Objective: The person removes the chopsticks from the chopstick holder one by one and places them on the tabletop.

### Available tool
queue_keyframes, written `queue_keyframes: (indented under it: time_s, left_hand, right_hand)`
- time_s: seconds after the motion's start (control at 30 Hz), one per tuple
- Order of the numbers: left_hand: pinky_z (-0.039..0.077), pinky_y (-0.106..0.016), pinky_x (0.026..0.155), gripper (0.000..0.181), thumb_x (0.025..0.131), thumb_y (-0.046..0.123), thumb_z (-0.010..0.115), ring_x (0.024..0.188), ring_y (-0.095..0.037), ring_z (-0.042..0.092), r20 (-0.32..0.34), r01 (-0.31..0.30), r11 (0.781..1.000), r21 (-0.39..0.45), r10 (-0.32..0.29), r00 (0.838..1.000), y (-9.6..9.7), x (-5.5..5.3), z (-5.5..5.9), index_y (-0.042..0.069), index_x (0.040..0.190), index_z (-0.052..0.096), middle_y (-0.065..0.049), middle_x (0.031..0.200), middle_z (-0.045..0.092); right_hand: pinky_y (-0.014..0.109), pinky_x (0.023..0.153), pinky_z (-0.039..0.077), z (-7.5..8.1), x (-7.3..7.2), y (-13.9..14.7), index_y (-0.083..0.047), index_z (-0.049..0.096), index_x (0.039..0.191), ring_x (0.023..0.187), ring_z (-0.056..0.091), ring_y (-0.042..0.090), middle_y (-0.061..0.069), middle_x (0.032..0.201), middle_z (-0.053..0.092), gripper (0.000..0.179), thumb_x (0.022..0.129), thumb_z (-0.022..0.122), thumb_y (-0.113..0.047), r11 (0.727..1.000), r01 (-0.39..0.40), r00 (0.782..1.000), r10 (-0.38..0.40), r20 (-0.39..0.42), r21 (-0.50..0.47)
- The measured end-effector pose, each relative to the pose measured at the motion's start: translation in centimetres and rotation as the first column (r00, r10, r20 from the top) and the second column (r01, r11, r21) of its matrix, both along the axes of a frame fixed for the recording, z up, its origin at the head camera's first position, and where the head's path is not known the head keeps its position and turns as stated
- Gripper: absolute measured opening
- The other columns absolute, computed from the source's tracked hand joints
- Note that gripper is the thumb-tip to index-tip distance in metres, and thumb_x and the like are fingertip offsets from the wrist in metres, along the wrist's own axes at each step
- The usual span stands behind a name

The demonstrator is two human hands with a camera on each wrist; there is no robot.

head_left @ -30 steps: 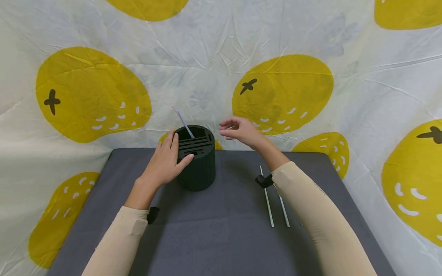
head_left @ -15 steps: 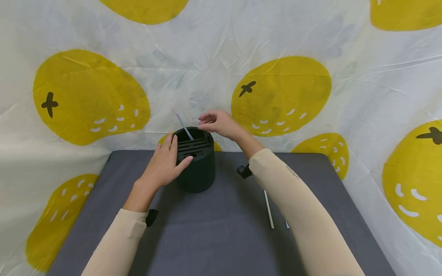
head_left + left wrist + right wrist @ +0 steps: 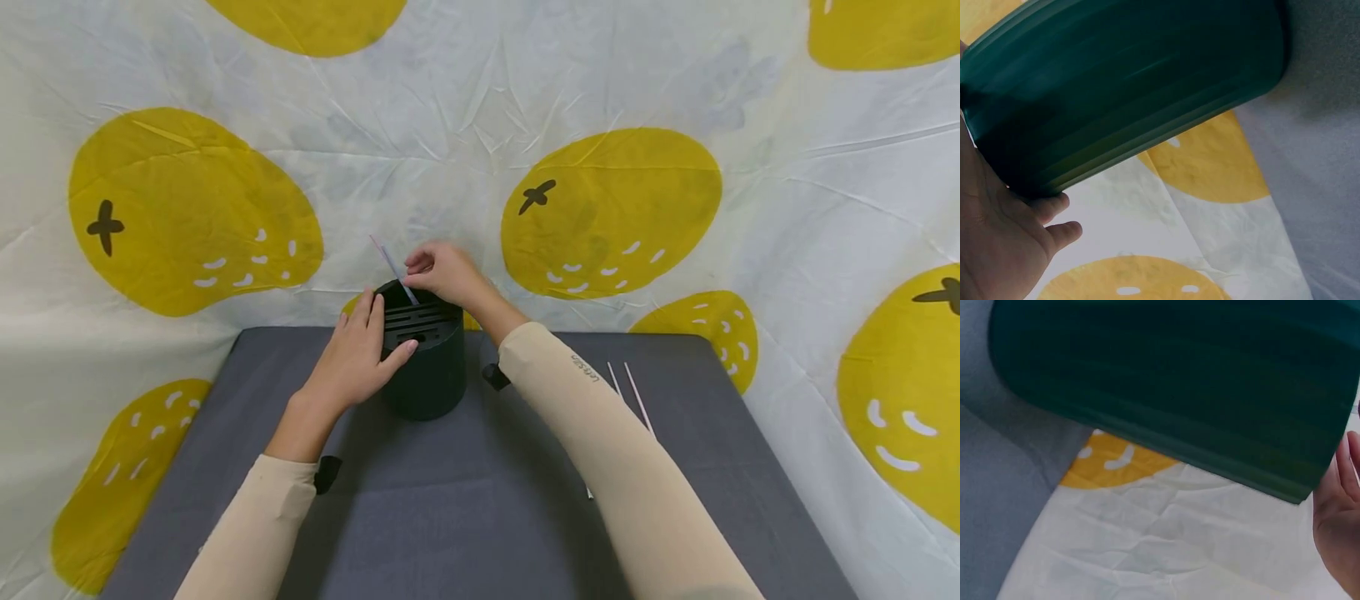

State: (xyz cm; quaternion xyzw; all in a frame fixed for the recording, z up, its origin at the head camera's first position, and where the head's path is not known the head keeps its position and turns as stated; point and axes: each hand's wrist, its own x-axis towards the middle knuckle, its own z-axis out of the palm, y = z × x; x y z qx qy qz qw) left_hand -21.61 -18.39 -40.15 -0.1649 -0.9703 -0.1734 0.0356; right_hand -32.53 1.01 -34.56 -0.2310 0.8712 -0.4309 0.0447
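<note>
A dark green round holder [image 3: 425, 387] with slots in its top and a wide opening at the back stands near the table's far edge. My left hand [image 3: 348, 358] rests along its left rim, fingers and thumb fairly straight. In that opening lean thin pale sticks [image 3: 390, 262], like chopsticks, with pinkish and bluish parts; they overlap, so how many is unclear. My right hand [image 3: 446, 273] hovers over the back rim, its fingers curved beside these sticks. A gap shows between thumb and fingers, and nothing is visibly held. The right wrist view catches this hand [image 3: 1338, 519] only at its edge.
More thin pale sticks [image 3: 640, 398] lie on the grey-covered table [image 3: 480, 517] to the right, partly hidden by my right forearm. Behind the table hangs a white cloth [image 3: 420, 100] printed with large yellow fruit, close behind the holder.
My right hand has moved left from beside the holder to over its back opening, next to the leaning sticks. My left hand and the holder have stayed in place.
</note>
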Motion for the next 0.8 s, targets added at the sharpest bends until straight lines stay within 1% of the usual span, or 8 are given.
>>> queue_keyframes:
  time_s: [0.13, 0.23, 0.43, 0.53, 0.6, 0.8]
  left_hand:
    - [0.013, -0.067, 0.125, 0.103, 0.101, 0.075, 0.032, 0.16, -0.039, 0.007, -0.001, 0.004, 1.0, 0.002, -0.004, 1.0, 0.1, 0.1, 0.0, -0.002, 0.165, 0.006, -0.02, 0.173, -0.002]
    - [0.012, -0.067, 0.125, 0.104, 0.101, 0.076, 0.032, 0.161, -0.039, 0.007, -0.001, 0.005, 1.0, 0.003, -0.005, 1.0, 0.1, 0.1, 0.0, -0.002, 0.165, 0.007, -0.02, 0.173, -0.001]
    - [0.014, -0.067, 0.125, 0.104, 0.1, 0.076, 0.03, 0.16, -0.039, 0.008, -0.012, -0.004, 1.0, -0.011, 0.004, 1.0, 0.0, -0.1, 0.0, -0.002, 0.165, 0.007, -0.02, 0.173, -0.001]
    - [0.014, -0.066, 0.125, 0.104, 0.1, 0.077, 0.03, 0.161, -0.038, 0.008, -0.019, -0.005, 1.0, -0.01, 0.005, 1.0, 0.0, -0.2, 0.0, -0.001, 0.165, 0.007, -0.02, 0.173, -0.001]
    - [0.015, -0.066, 0.125, 0.104, 0.1, 0.077, 0.03, 0.161, -0.038, 0.008, -0.024, -0.006, 1.0, -0.01, 0.006, 1.0, 0.0, -0.3, 0.0, -0.001, 0.165, 0.007, -0.02, 0.173, -0.001]
    - [0.016, -0.067, 0.124, 0.104, 0.1, 0.077, 0.029, 0.16, -0.038, 0.009, -0.03, -0.003, 1.0, -0.018, 0.002, 1.0, 0.1, -0.3, 0.0, -0.002, 0.165, 0.009, -0.02, 0.173, -0.001]
  right_hand:
    - [0.031, 0.085, 0.058, -0.1, -0.1, -0.6, -0.007, 0.073, 0.115, 0.096, 0.068, 0.019, 0.006, 0.106, 0.074, 0.028, 0.094, 0.079, -0.024, 0.998, 0.029, 0.999, -0.028, -0.022, 0.046]
    - [0.029, 0.083, 0.058, 0.1, -0.1, -1.0, -0.01, 0.074, 0.109, 0.093, 0.068, 0.017, 0.004, 0.103, 0.074, 0.023, 0.094, 0.079, -0.026, 0.994, 0.048, 0.998, -0.044, -0.045, 0.101]
    - [0.028, 0.084, 0.057, 0.5, 0.0, -2.0, -0.011, 0.077, 0.104, 0.093, 0.069, 0.016, 0.003, 0.102, 0.076, 0.02, 0.094, 0.079, -0.027, 0.977, 0.098, 0.994, -0.085, -0.071, 0.191]
    - [0.029, 0.083, 0.057, 0.6, 0.0, -2.4, -0.012, 0.078, 0.102, 0.092, 0.069, 0.015, 0.001, 0.1, 0.076, 0.017, 0.094, 0.079, -0.027, 0.967, 0.124, 0.99, -0.107, -0.089, 0.222]
    - [0.03, 0.082, 0.057, 0.6, 0.0, -2.5, -0.014, 0.078, 0.1, 0.091, 0.069, 0.015, 0.0, 0.098, 0.076, 0.015, 0.095, 0.078, -0.027, 0.961, 0.133, 0.988, -0.111, -0.103, 0.242]
    - [0.029, 0.082, 0.057, 0.4, 0.0, -2.5, -0.013, 0.078, 0.099, 0.09, 0.069, 0.015, 0.001, 0.097, 0.076, 0.01, 0.096, 0.076, -0.023, 0.954, 0.14, 0.983, -0.103, -0.149, 0.265]
